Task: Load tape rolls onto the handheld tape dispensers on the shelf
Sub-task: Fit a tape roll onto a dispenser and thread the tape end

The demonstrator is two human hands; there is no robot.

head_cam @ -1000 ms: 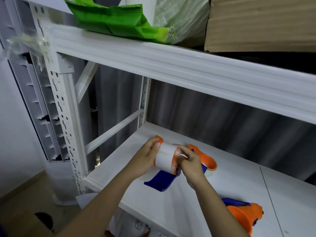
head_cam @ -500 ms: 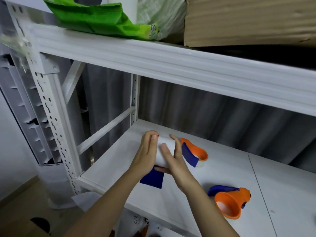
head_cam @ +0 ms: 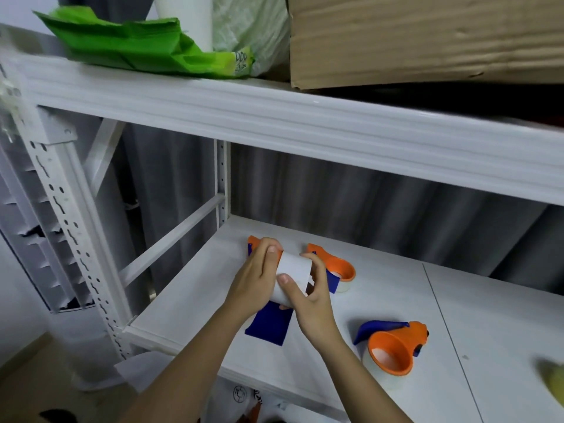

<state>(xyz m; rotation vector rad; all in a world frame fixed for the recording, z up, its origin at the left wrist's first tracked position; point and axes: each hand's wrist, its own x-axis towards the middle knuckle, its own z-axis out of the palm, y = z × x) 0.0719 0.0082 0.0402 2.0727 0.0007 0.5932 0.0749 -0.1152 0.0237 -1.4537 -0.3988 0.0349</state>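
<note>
Above the white shelf board (head_cam: pixel 195 288), both my hands hold an orange-and-blue tape dispenser (head_cam: pixel 270 326) that carries a white tape roll (head_cam: pixel 294 270). My left hand (head_cam: pixel 254 280) grips the dispenser's orange end on the left. My right hand (head_cam: pixel 311 303) curls round the roll from the right, thumb on its face. The dispenser's blue handle hangs below my hands. A second dispenser (head_cam: pixel 337 268) with a roll lies just behind my right hand. A third dispenser (head_cam: pixel 392 346), also with a roll, lies at the front right.
The upper shelf beam (head_cam: pixel 305 126) runs close overhead, with a green bag (head_cam: pixel 131 47) and a cardboard box (head_cam: pixel 427 38) on top. A perforated white upright (head_cam: pixel 70 227) stands at the left. A blurred yellow-green thing (head_cam: pixel 552 383) shows at the right edge.
My right hand has shifted from the roll's side edge to wrap round it, thumb on its face. The dispenser turned, blue handle pointing down. The camera view moved slightly.
</note>
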